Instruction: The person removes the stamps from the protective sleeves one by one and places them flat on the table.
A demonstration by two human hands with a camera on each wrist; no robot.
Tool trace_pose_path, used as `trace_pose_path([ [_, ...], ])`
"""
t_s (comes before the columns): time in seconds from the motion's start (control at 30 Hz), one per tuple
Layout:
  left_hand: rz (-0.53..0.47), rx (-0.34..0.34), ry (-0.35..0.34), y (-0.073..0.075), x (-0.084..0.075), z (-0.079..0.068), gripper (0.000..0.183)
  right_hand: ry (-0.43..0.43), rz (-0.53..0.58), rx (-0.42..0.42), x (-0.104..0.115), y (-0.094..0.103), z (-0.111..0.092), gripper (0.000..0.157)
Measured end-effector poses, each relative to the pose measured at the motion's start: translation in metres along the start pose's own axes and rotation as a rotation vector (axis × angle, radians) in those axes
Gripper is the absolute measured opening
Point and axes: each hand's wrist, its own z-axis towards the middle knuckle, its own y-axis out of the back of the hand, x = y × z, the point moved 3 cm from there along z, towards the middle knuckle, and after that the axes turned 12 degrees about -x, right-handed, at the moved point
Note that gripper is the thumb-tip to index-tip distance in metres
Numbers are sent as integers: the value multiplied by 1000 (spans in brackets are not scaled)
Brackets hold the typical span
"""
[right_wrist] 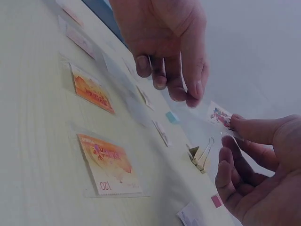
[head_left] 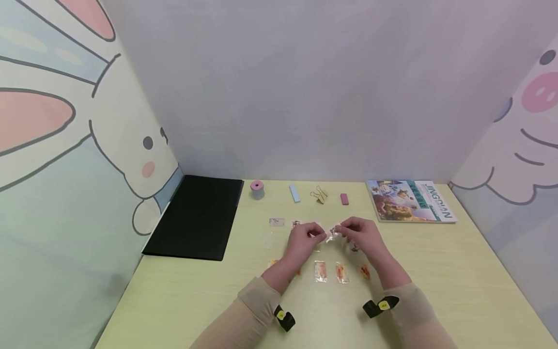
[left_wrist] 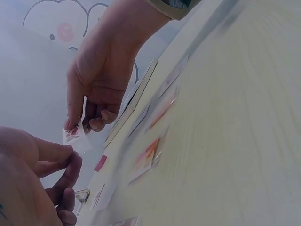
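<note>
Over the middle of the table, my two hands meet fingertip to fingertip. My right hand (head_left: 364,238) pinches a small postage stamp (right_wrist: 219,116) with a red print between thumb and forefinger. A clear sleeve (left_wrist: 82,143) reaches from the stamp toward my left hand (head_left: 302,241), whose thumb and forefinger pinch its end. Below the hands lies a row of orange stamps (head_left: 320,271) in clear sleeves. Farther back are paler stamps (head_left: 276,222), some hidden behind the hands. A clear empty-looking sleeve (head_left: 268,240) lies left of my left hand.
A black folder (head_left: 196,218) lies at the left. Along the back sit a pink-topped spool (head_left: 257,190), a light blue strip (head_left: 294,193), gold binder clips (head_left: 320,195) and a small pink block (head_left: 344,199). An illustrated book (head_left: 410,201) lies back right, near the wall.
</note>
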Motion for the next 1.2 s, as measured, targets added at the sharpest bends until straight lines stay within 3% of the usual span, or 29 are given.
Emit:
trace_pose_path([
  [0.13, 29, -16, 13, -1, 1, -1, 4, -15, 23, -61, -3, 6, 5, 34],
  [0.3, 50, -10, 78, -7, 7, -5, 4, -66, 50, -83, -3, 11, 11, 35],
  [0.53, 259, -43, 125, -15, 1, -11, 16, -135, -93, -53, -15, 5, 25, 32],
  [0.83, 491, -48, 59, -27, -6, -17, 29, -113, -351, -42, -11, -1, 34, 29],
  [1.03, 678, -66, -67, -35, -6, -17, 36, -86, -481, -42, -8, -3, 36, 27],
  [1.2, 753, -69, -139, -38, -8, -15, 36, -56, -568, -38, -4, -4, 36, 26],
])
